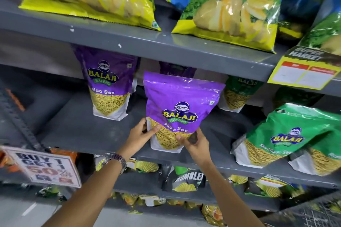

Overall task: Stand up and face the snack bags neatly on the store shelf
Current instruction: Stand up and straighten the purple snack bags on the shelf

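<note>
From the head camera, both arms reach up and forward. The left hand [141,132] and right hand [195,143] pinch the lower corners of a purple snack bag [181,105], upright at the grey shelf [88,131] front, label facing out.

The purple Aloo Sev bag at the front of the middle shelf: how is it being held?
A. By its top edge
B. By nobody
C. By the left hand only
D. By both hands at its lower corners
D: the left hand and right hand grip the purple Aloo Sev bag at its lower corners.
</note>
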A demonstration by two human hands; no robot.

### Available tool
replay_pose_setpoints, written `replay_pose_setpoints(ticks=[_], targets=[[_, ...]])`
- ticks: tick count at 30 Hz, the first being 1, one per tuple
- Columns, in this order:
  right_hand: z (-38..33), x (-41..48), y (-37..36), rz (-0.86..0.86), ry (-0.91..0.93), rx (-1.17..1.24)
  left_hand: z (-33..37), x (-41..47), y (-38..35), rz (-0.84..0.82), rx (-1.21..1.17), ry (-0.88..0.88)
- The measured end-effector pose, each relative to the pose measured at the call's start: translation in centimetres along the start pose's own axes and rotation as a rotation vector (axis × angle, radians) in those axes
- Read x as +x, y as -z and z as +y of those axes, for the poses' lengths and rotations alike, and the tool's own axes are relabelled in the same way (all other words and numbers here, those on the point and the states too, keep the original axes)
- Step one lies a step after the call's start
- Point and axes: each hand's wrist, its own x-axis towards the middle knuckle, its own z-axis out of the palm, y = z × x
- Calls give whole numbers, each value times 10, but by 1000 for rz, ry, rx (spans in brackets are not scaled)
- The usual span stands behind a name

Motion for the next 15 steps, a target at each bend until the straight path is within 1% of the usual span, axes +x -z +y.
replay_pose_setpoints(ticks=[3, 8, 15], targets=[[-3, -6, -1, 23, -15, 22, -2, -3, -1, -16, -45, 8], [-3, -14, -2, 38, -24, -2, -5, -7, 0, -40, -42, 9], [-3, -15, -2, 13, -3, 41, -6, -10, -1, -43, -15, 2]])
